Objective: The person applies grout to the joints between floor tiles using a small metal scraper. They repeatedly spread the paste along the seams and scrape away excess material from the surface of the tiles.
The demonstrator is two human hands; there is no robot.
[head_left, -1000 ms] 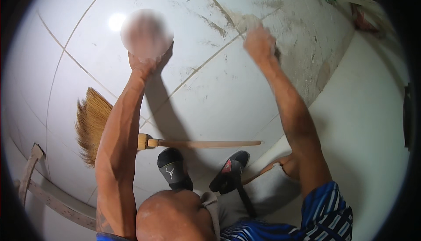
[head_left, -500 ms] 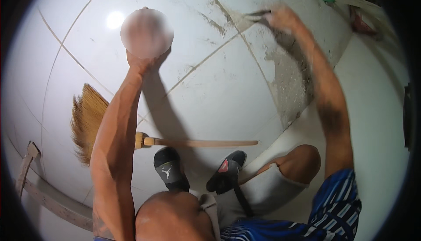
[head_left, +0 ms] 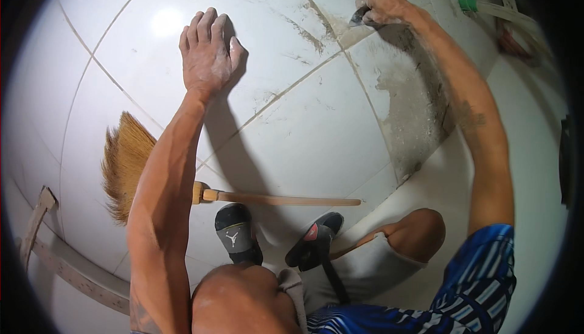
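Observation:
My left hand (head_left: 208, 60) rests flat on the white tiled floor (head_left: 292, 133), fingers stretched out and dusted with pale powder. It holds nothing. Farther right, my right hand (head_left: 386, 7) is closed round a small dark tool (head_left: 360, 16) that looks like a scraper. Most of the tool is hidden in the fist. Its tip is down at the tile joint, beside a smear of grey grout or cement (head_left: 353, 35). A larger rough grey cement patch (head_left: 410, 112) runs along the tile edge below my right forearm.
A straw broom (head_left: 129, 161) lies behind my left forearm, its wooden handle (head_left: 292, 201) stretching right in front of my slippered feet (head_left: 236, 234). At the far right stands a pale frame with a green band (head_left: 467, 3). A worn wooden bar (head_left: 85, 282) is at lower left.
My right hand has shifted slightly left and up, and the tool now lies tucked closer into the fist. My left hand stays planted on the tiles.

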